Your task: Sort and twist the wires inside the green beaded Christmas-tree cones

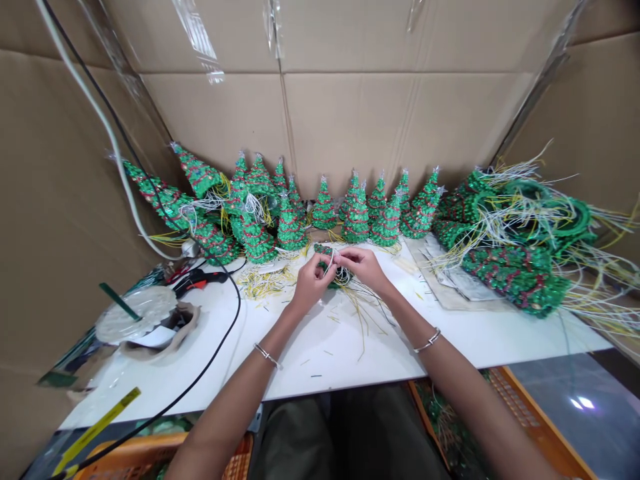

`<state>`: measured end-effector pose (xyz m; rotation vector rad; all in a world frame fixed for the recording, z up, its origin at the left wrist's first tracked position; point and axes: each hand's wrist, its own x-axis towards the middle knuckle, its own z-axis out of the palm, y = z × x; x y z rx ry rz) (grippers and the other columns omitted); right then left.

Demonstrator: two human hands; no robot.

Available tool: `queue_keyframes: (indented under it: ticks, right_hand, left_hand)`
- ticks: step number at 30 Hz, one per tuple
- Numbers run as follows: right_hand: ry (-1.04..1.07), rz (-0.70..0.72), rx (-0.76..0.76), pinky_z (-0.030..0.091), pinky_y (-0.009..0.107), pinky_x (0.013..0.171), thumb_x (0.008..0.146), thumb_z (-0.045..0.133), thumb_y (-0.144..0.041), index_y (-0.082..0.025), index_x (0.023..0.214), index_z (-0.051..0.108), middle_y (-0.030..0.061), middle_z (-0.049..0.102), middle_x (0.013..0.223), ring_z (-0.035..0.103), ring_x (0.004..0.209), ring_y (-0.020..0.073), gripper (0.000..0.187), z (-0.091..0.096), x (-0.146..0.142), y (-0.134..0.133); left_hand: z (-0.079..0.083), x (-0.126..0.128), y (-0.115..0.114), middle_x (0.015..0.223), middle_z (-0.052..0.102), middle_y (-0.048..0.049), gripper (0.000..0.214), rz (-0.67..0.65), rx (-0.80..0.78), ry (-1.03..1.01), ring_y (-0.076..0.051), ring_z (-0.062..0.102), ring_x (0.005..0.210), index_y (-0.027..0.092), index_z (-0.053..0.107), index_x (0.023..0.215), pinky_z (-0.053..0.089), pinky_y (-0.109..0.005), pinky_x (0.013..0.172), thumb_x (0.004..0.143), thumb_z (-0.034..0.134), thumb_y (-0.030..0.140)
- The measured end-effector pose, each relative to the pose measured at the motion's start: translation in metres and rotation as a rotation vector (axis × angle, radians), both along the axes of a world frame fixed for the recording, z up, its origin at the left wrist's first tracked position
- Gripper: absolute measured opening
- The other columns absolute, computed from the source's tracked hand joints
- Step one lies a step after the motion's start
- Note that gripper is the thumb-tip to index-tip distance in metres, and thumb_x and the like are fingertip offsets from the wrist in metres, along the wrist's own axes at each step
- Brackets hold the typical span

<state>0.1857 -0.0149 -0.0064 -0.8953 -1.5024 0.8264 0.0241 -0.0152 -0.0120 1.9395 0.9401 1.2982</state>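
Note:
Over the middle of the white table, my left hand (311, 283) and my right hand (366, 268) meet, fingers pinched on thin white wires (344, 273). These wires come from a small green tinsel Christmas tree (323, 249), which lies on its side, partly hidden behind my hands. Its open base seems to face me. Yellow and white wires (361, 313) trail from it across the table toward me. A pile of short yellow wire clippings (267, 283) lies left of my left hand.
Several upright tinsel trees (356, 217) line the cardboard wall (350, 120). Wired trees are heaped at right (515, 273) and left (200, 227). A black-and-red glue gun (200, 281) and a clear round lid (137, 313) lie left. A black cable (233, 320) crosses the left side. Orange crates (540, 427) stand below.

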Motion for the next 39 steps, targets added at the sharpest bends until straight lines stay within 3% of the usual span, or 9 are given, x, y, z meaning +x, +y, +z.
queue_keyframes:
  ticks: [7, 13, 20, 27, 31, 39]
  right_hand:
    - [-0.011, 0.018, 0.008, 0.050, 0.029, 0.073, 0.075, 0.069, -0.045, -0.018, 0.081, 0.074, 0.0051, 0.073, 0.083, 0.064, 0.078, 0.0178, 0.029, 0.003, 0.004, 0.000]
    - [-0.099, 0.041, -0.017, 0.049, 0.029, 0.064, 0.076, 0.068, -0.048, -0.017, 0.084, 0.073, 0.0055, 0.071, 0.081, 0.061, 0.070, 0.0162, 0.033, 0.003, 0.008, 0.002]
    - [-0.099, 0.030, 0.016, 0.048, 0.027, 0.063, 0.076, 0.067, -0.049, -0.017, 0.080, 0.070, 0.0043, 0.069, 0.076, 0.060, 0.069, 0.0154, 0.033, 0.002, 0.005, 0.000]
    - [-0.103, 0.054, 0.004, 0.047, 0.027, 0.065, 0.076, 0.068, -0.047, -0.015, 0.081, 0.070, 0.0040, 0.068, 0.077, 0.059, 0.070, 0.0145, 0.032, 0.004, 0.008, 0.001]
    - [-0.105, 0.131, -0.047, 0.048, 0.027, 0.068, 0.074, 0.070, -0.047, -0.016, 0.086, 0.071, 0.0044, 0.069, 0.083, 0.060, 0.073, 0.0145, 0.033, 0.009, 0.014, 0.000]
    - [-0.086, 0.163, -0.077, 0.049, 0.027, 0.062, 0.073, 0.071, -0.048, -0.015, 0.089, 0.071, 0.0038, 0.068, 0.079, 0.058, 0.065, 0.0126, 0.036, 0.008, 0.016, -0.001]
  left_hand:
    - [0.006, -0.004, 0.001, 0.075, 0.055, 0.0031, 0.023, -0.038, -0.081, -0.023, -0.002, 0.031, 0.041, 0.018, 0.052, 0.082, 0.020, -0.019, 0.039, 0.080, 0.063, 0.038]
    - [0.007, -0.006, 0.004, 0.074, 0.050, 0.0040, 0.028, -0.110, -0.132, -0.044, -0.003, 0.032, 0.045, 0.018, 0.050, 0.095, 0.024, -0.018, 0.043, 0.080, 0.063, 0.038]
    - [0.005, -0.007, 0.004, 0.069, 0.053, 0.0046, 0.049, -0.032, -0.049, 0.125, -0.010, 0.047, 0.056, 0.021, 0.049, 0.096, 0.033, -0.021, 0.051, 0.064, 0.078, 0.044]
    - [0.008, -0.011, 0.003, 0.072, 0.057, 0.0039, 0.028, -0.036, 0.071, 0.223, -0.010, 0.048, 0.056, 0.020, 0.050, 0.099, 0.036, -0.021, 0.055, 0.077, 0.064, 0.030]
    - [0.010, -0.012, 0.002, 0.073, 0.062, 0.0026, 0.015, 0.044, 0.136, 0.292, -0.010, 0.050, 0.056, 0.020, 0.057, 0.094, 0.037, -0.022, 0.058, 0.080, 0.057, 0.024]
    - [0.007, -0.013, 0.005, 0.075, 0.065, 0.0012, 0.019, 0.002, 0.096, 0.294, -0.010, 0.051, 0.056, 0.020, 0.060, 0.097, 0.036, -0.021, 0.056, 0.085, 0.055, 0.035]
